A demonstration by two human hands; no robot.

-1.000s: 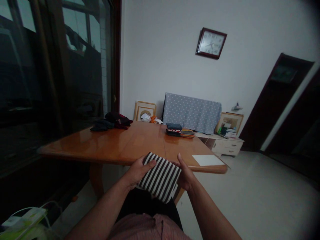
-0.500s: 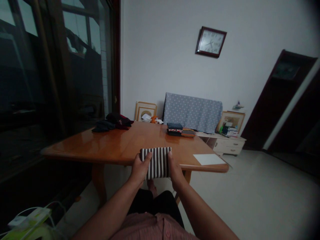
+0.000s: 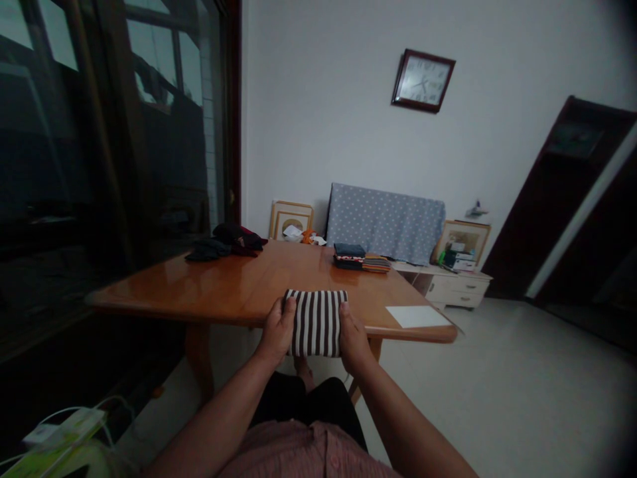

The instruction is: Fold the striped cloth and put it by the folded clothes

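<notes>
A black-and-white striped piece of folded cloth [image 3: 317,325] is held up at the near edge of the wooden table [image 3: 239,282]. My left hand [image 3: 277,332] grips its left side, thumb on the front face. On its right side my right hand [image 3: 354,337] is closed around the edge, thumb along the front. The fingers behind the cloth are hidden. Farther back on the table sit a stack of folded dark clothes [image 3: 349,255] and, touching it, a folded striped garment [image 3: 377,263].
Crumpled dark clothes [image 3: 226,242] lie at the table's far left. A white sheet [image 3: 417,317] lies near the right corner. Behind stand a low white cabinet [image 3: 460,290], a blue dotted cover [image 3: 385,222] and framed pictures [image 3: 292,218]. A power strip with cables [image 3: 64,431] is at lower left.
Both hands and the striped cloth have shifted slightly to the right. The cloth faces me a little more squarely. My grip on both sides stays the same.
</notes>
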